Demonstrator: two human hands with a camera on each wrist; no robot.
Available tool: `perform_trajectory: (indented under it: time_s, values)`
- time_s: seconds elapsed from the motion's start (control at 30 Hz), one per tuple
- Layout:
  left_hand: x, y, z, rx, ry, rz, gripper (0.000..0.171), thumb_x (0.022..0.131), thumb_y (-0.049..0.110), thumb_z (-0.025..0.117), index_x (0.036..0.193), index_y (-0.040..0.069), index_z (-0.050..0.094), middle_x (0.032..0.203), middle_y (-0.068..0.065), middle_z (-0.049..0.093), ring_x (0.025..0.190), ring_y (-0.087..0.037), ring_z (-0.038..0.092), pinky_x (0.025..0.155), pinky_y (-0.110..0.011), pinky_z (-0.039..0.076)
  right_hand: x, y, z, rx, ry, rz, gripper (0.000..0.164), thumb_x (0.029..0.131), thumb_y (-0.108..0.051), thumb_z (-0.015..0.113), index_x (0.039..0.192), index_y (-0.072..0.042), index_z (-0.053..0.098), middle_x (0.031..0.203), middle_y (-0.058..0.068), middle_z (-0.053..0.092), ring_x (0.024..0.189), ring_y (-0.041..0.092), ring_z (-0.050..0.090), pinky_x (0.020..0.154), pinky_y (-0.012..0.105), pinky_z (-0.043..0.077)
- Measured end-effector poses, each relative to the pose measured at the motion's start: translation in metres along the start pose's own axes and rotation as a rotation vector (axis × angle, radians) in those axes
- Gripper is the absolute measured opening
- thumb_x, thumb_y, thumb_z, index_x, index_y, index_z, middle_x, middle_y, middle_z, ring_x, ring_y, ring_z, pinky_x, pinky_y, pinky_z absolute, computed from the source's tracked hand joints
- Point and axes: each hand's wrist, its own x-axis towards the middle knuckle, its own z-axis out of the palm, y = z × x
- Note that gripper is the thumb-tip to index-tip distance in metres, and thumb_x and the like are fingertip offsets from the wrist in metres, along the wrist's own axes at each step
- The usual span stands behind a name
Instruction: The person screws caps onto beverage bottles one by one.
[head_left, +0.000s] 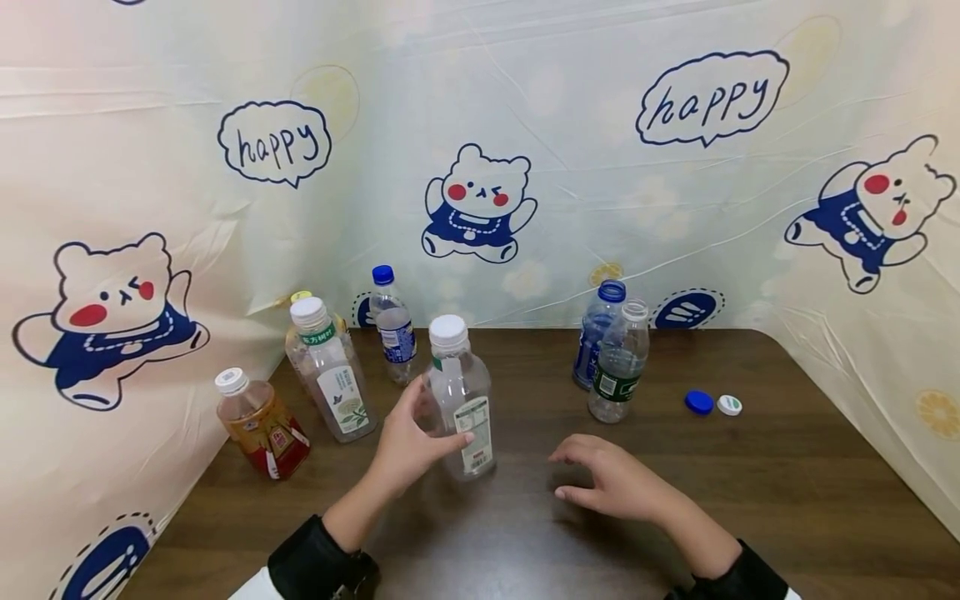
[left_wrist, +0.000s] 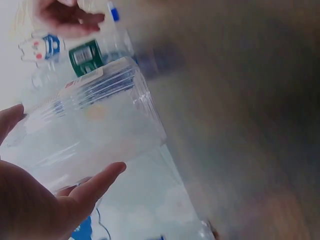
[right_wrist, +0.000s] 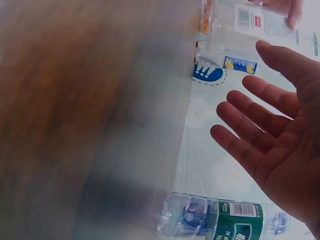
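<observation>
My left hand [head_left: 412, 442] grips a clear, square-sided plastic bottle [head_left: 460, 387] with a white cap and a pale label, thumb across its front. The bottle stands upright at mid-table in the head view. In the left wrist view the bottle [left_wrist: 95, 120] lies between thumb and fingers, its base toward the table. My right hand [head_left: 618, 479] hovers over the table to the right of that bottle, holding nothing. Its fingers are spread and relaxed in the right wrist view, the palm [right_wrist: 295, 155] showing. Nearest to it stands an uncapped clear bottle [head_left: 617, 385] with a green label.
An uncapped blue-tinted bottle [head_left: 592, 342] stands behind the green-labelled one. Two loose caps, blue [head_left: 699, 402] and white [head_left: 729, 405], lie to the right. On the left are capped bottles: an amber one [head_left: 262, 425], a clear one [head_left: 333, 383] and a blue-capped one [head_left: 393, 329]. A printed cloth hangs behind.
</observation>
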Motion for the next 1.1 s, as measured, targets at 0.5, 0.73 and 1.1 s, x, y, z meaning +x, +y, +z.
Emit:
perform_trajectory:
  time_s: [0.5, 0.73, 1.1]
  values:
    - [0.043, -0.021, -0.031, 0.109, 0.185, -0.096, 0.099, 0.071, 0.031, 0.089, 0.149, 0.015, 0.030, 0.142, -0.016, 0.046, 0.127, -0.035, 0.046, 0.098, -0.056, 0.044, -0.002, -0.005, -0.003, -0.007, -0.015, 0.032, 0.032, 0.089, -0.026, 0.072, 0.114, -0.008, 0.066, 0.111, -0.001, 0.063, 0.103, 0.015, 0.059, 0.087, 0.038, 0.052]
    - [0.059, -0.031, -0.031, 0.124, 0.242, -0.120, 0.099, 0.074, 0.028, 0.087, 0.151, 0.014, 0.027, 0.145, -0.017, 0.044, 0.131, -0.035, 0.045, 0.100, -0.056, 0.042, -0.002, -0.005, -0.003, -0.007, -0.009, 0.025, 0.031, 0.090, -0.026, 0.072, 0.114, -0.008, 0.066, 0.111, -0.002, 0.062, 0.104, 0.014, 0.059, 0.087, 0.038, 0.052]
    - [0.076, -0.035, -0.026, 0.159, 0.320, -0.148, 0.102, 0.075, 0.028, 0.086, 0.153, 0.014, 0.022, 0.151, -0.016, 0.037, 0.136, -0.035, 0.039, 0.105, -0.053, 0.038, -0.002, -0.004, -0.005, 0.005, -0.017, 0.027, 0.034, 0.091, -0.032, 0.070, 0.114, -0.008, 0.065, 0.111, -0.001, 0.062, 0.102, 0.016, 0.060, 0.085, 0.038, 0.053]
